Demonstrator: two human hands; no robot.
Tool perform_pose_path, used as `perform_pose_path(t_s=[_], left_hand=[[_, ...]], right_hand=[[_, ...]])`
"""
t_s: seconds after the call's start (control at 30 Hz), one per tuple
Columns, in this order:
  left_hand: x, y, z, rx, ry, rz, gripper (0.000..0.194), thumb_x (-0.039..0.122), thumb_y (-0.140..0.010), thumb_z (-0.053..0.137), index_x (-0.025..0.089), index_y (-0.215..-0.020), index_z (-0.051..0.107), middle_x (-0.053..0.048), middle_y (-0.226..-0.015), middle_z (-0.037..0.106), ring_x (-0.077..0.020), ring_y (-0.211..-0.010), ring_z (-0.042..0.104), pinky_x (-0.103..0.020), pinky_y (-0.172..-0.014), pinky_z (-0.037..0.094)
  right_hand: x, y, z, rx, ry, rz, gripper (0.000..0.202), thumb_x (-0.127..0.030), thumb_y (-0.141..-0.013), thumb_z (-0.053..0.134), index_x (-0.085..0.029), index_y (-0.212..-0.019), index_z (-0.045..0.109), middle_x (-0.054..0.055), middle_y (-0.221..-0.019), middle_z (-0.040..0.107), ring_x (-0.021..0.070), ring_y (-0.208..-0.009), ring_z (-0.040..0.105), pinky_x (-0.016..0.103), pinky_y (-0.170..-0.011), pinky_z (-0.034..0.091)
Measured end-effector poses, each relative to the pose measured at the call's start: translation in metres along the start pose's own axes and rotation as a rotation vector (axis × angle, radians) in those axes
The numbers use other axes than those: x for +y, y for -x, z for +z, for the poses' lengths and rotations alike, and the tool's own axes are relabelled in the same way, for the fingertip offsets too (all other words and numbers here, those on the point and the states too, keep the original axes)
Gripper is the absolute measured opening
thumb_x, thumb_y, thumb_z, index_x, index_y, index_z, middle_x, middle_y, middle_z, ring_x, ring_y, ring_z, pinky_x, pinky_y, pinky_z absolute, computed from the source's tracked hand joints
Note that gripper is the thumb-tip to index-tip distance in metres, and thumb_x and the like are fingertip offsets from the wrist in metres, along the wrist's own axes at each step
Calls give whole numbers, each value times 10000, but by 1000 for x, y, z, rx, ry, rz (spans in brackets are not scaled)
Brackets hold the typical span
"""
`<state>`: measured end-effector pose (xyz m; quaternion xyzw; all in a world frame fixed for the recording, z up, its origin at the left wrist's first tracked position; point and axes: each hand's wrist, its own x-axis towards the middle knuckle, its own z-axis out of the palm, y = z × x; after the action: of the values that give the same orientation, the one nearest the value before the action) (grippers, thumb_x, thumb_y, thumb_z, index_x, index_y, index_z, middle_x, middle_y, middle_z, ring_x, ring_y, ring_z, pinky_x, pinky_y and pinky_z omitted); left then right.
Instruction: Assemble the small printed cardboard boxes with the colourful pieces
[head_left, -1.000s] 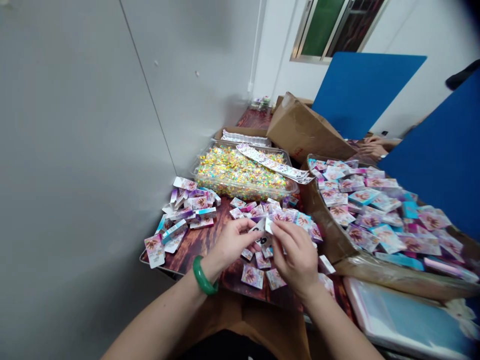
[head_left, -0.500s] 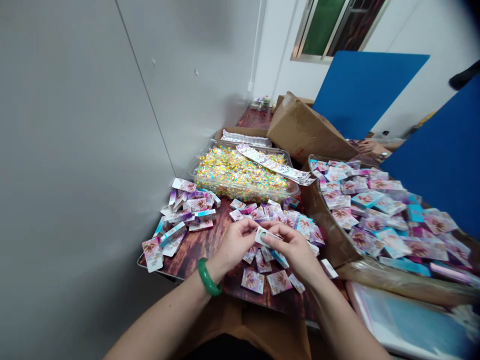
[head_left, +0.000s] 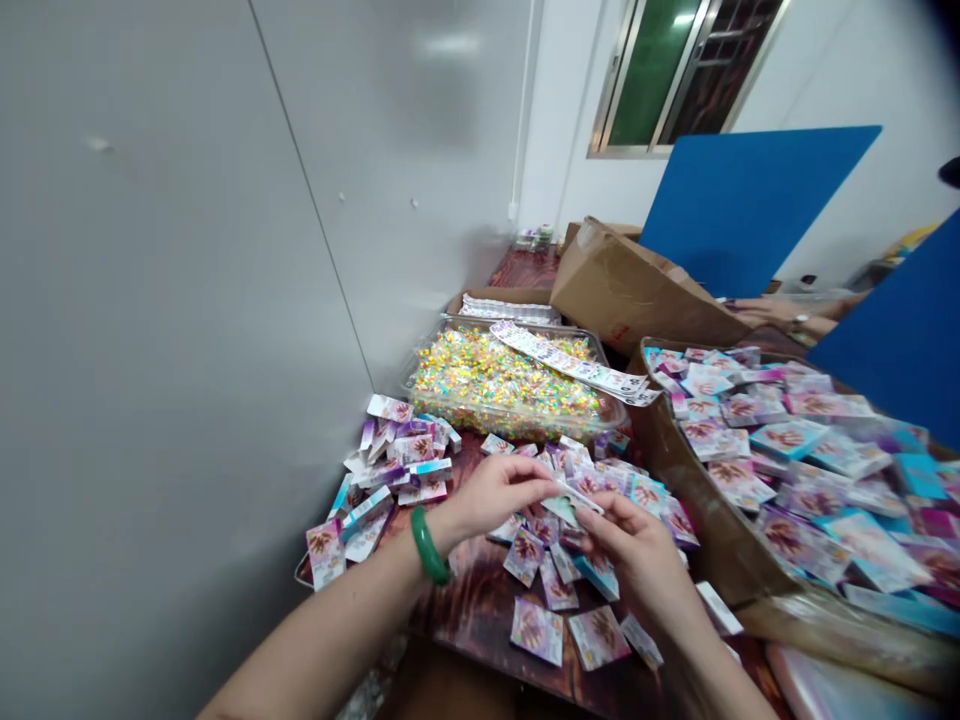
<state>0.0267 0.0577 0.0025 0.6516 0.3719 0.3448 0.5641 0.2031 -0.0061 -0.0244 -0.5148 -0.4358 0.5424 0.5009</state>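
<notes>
Both my hands hold one small white box (head_left: 571, 500) above the table. My left hand (head_left: 506, 492), with a green bangle (head_left: 429, 546) on its wrist, pinches the box's left end. The right end is between the thumb and fingers of my right hand (head_left: 634, 535). Beneath and around my hands lie many small printed boxes (head_left: 537, 630) in purple, pink and blue. Another pile of such boxes (head_left: 409, 450) is on the left of the table.
Behind the piles stands a clear tray (head_left: 517, 425) of small colourful packets, with printed strips (head_left: 574, 368) across it. A large carton (head_left: 675, 480) full of boxes is at right. A person's hand (head_left: 780, 312) shows beyond, near blue panels (head_left: 750, 210). A grey wall (head_left: 187, 300) borders the left.
The camera view has shifted, so the scene sits lower and farther right. My left hand now comes over the small box, which is turned and tilted differently between my hands.
</notes>
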Motion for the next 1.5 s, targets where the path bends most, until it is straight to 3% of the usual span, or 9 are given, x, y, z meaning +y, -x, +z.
perform_pose_path(t_s=[0.03,0.13,0.3,0.63,0.8,0.97,1.13,1.27,1.5], left_hand=[[2,-14,-13,-25,-111,13,290,402,-811,565,134,-785,673,-32,-686,634,-128,-611,561,-244,-584,446],[4,-66,-61,233,-619,30,261,341,-876,491,151,-889,669,-56,-858,672,-159,-807,603,-271,-726,473],[-16,-138,-121,240,-763,-106,236,268,-837,593,124,-1020,626,-92,-1073,623,-224,-985,583,-384,-853,480],[-38,-152,-136,310,-551,-177,277,306,-879,542,130,-1092,560,-80,-1066,598,-183,-904,604,-377,-770,525],[-8,-125,-118,263,-266,-95,81,207,-884,513,130,-862,498,-41,-796,615,-136,-735,655,-290,-692,537],[18,-56,-50,51,-151,88,115,205,-854,548,163,-943,490,-44,-857,650,-140,-793,661,-295,-734,536],[11,21,11,-3,-768,625,183,138,-884,458,164,-1017,581,-82,-973,659,-185,-941,621,-362,-851,515],[-6,47,24,50,-970,806,241,84,-878,429,136,-1052,587,-106,-1036,652,-195,-1020,596,-381,-918,510],[-7,64,23,2,-894,710,224,170,-890,458,150,-1059,603,-104,-1055,651,-188,-1031,588,-356,-908,509]], right_hand=[[1,2,-3,23,6,2,287,-446,-670,731,-178,-710,640,-30,-502,533,100,-447,419,215,-438,302],[3,10,-8,51,47,-14,294,-444,-651,749,-174,-707,648,-21,-559,544,105,-505,456,207,-465,340],[8,17,-8,55,2,58,335,-480,-647,741,-176,-764,662,-4,-636,597,118,-574,496,204,-511,388],[7,15,-7,114,-10,77,406,-521,-562,770,-167,-709,639,-26,-574,542,95,-516,445,198,-470,348],[8,15,-5,119,24,35,366,-498,-599,743,-168,-704,625,-43,-527,497,88,-473,419,199,-435,325],[0,7,-2,55,12,102,292,-433,-622,701,-173,-647,571,-57,-468,489,70,-383,388,192,-376,272],[-2,4,8,-21,-116,185,233,-385,-655,660,-183,-639,545,-64,-413,501,55,-308,365,184,-344,251],[-1,14,16,-68,-233,183,281,-435,-673,665,-173,-664,565,-42,-418,531,67,-320,412,183,-350,297],[13,24,11,-172,-154,153,317,-452,-699,713,-159,-756,609,-35,-520,563,67,-402,452,187,-416,343]])
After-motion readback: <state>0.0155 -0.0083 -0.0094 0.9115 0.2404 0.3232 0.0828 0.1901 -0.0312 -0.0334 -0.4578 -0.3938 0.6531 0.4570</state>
